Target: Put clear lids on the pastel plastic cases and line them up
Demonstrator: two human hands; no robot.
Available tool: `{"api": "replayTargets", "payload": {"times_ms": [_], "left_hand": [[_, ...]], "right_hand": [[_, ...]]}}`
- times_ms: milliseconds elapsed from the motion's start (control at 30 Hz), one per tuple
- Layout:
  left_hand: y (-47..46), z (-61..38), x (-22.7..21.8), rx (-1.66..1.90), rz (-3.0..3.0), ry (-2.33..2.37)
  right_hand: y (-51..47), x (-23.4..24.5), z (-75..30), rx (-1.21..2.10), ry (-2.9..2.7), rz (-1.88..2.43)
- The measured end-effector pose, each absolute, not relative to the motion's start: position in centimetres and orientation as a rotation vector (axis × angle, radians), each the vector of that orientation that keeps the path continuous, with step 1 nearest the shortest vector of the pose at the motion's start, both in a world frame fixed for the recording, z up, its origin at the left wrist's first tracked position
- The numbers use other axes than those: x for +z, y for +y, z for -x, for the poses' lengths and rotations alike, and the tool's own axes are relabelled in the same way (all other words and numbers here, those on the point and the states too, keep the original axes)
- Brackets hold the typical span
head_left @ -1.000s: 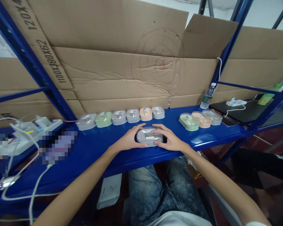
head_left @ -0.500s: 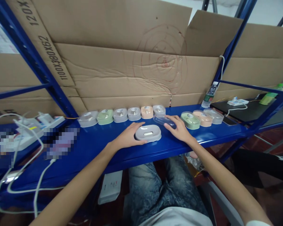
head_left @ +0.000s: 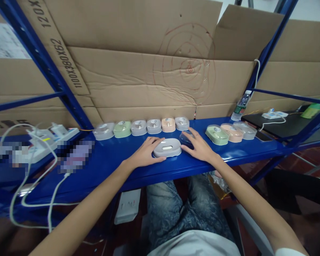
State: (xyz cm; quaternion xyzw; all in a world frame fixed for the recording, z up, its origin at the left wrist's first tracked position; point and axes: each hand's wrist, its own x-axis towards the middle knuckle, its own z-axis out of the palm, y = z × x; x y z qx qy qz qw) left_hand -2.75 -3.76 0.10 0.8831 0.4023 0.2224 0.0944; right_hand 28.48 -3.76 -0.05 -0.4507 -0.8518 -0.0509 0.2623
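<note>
A pale grey oval box (head_left: 167,149), with a small white bar at the middle of its top, rests on the blue shelf (head_left: 106,167) in front of me. My left hand (head_left: 146,153) grips its left end, thumb at the near side and fingers at the far side. Just right of the box lies a clear oval lid (head_left: 186,138), partly covered by my right hand (head_left: 200,146). The fingers of that hand are spread over the lid, and its thumb reaches to the box's right end. Whether the thumb touches the box I cannot tell.
Along the back stand several lidded boxes (head_left: 138,128) in grey, green and peach. Right of my hand are a green box (head_left: 217,135), a peach one (head_left: 232,133) and a grey one (head_left: 245,131). A water bottle (head_left: 239,106) stands behind them; power strips (head_left: 50,140) and cables lie left.
My right hand has moved left toward the grey box and let go of the clear lid, which now lies on the shelf. My left hand stays at the box.
</note>
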Motion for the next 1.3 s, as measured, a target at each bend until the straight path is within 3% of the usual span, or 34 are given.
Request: {"api": "replayTargets", "payload": {"times_ms": [233,633,1300], "left_hand": [[-3.6,2.9,-0.2,0.671,-2.523,1.191],[-3.6,2.6,-0.2,0.669,-2.260,1.310],[-3.3,3.5,0.5,0.649,-2.362,1.199]], "right_hand": [[-2.8,-1.0,-24.8,0.254,-2.464,0.789],[-1.9,-0.9,-25.0,0.438,-2.242,0.804],[-2.0,-1.3,-26.0,-0.102,-1.988,1.297]]}}
